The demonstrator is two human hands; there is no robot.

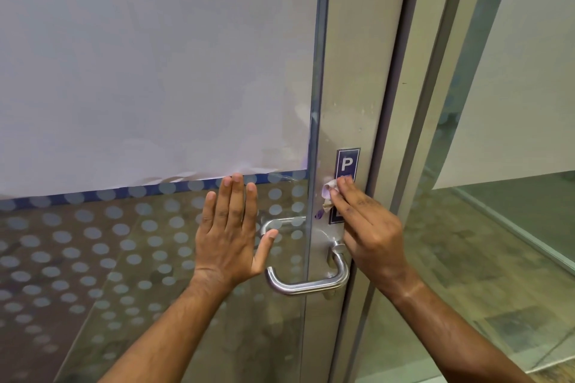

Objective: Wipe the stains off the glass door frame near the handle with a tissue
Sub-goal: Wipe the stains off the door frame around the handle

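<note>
A pale metal door frame (348, 96) runs down the right of a glass door. My right hand (367, 227) presses a crumpled white tissue (328, 194) flat against the frame, just above the silver lever handle (308, 284). A purple stain (319, 213) shows on the frame right below the tissue. A dark blue sticker with a letter P (347, 163) is partly covered by my fingers. My left hand (231, 227) lies flat and open on the glass, left of the handle.
The glass pane (93, 258) carries frosted dots and a white paper sheet (155, 71) above. A second glass panel (513, 227) and door jamb (435, 102) stand to the right, with a tiled floor seen through it.
</note>
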